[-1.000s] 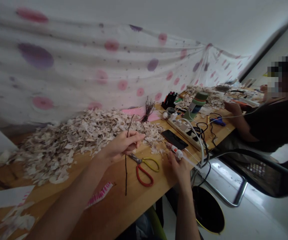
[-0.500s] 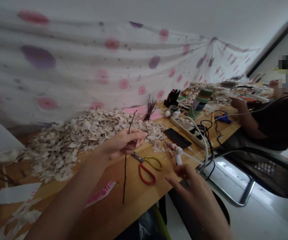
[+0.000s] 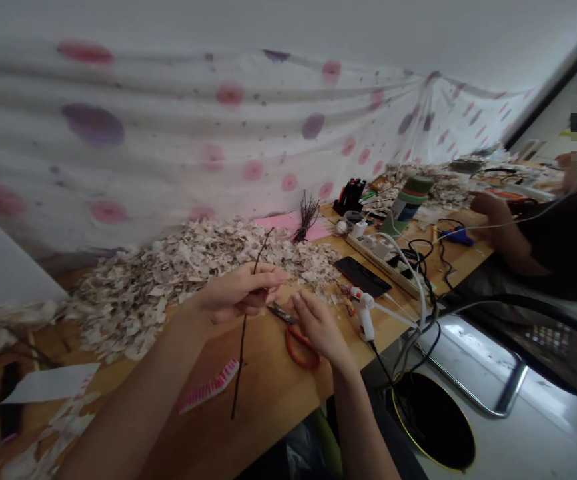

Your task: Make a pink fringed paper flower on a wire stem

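Left hand [image 3: 243, 293]: fingers closed on the twig [image 3: 239, 363], pinched between thumb and forefinger. Twig stands tilted over the tabletop [image 3: 273, 397], upper tip toward the far edge, lower end toward the near edge. Right hand [image 3: 315, 327]: fingers close together, tips just beside the left fingertips; cannot tell whether they grip anything small. It hides part of the scissors [image 3: 302, 352]; contact with them not clear.

Glue gun [image 3: 365, 321] to the right of the right hand, at the tabletop's near edge. Phone [image 3: 362, 276] beyond it, beside the power strip [image 3: 408, 283]. Flakes [image 3: 203, 250] heaped along the far edge; twig bundle [image 3: 307, 217] upright at the heap's right end. Striped strip [image 3: 211, 388] left of the twig's lower end, near the near edge.
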`<state>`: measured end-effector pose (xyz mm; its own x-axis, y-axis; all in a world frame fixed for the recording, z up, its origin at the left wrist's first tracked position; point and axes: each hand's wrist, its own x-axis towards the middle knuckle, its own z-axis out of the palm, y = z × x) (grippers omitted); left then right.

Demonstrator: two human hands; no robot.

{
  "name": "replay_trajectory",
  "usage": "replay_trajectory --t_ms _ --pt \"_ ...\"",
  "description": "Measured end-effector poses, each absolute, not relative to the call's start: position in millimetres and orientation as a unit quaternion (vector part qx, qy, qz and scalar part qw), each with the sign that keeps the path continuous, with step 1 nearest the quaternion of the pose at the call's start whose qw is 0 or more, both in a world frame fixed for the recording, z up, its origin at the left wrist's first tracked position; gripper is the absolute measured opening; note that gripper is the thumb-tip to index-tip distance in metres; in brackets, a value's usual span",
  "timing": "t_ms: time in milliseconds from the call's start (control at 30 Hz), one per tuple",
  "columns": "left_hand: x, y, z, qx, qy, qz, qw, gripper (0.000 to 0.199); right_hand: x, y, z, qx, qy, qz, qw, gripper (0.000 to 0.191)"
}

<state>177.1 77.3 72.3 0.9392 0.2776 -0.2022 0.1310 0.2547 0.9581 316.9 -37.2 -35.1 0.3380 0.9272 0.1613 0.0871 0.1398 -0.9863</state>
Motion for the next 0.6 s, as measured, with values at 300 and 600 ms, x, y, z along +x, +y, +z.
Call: replay_trajectory --t_ms 300,600 --pt "160.5 84.7 69.1 0.601 0.183 0.069 0.775 0.039 360.7 -95.2 20.8 -0.486 -0.305 0.359 0.736 0.056" --pt "163.0 93.6 68.9 0.536 0.203 0.157 0.804 0.041 414.3 -215.7 2.7 -0.626 -0.276 0.240 0.689 0.048"
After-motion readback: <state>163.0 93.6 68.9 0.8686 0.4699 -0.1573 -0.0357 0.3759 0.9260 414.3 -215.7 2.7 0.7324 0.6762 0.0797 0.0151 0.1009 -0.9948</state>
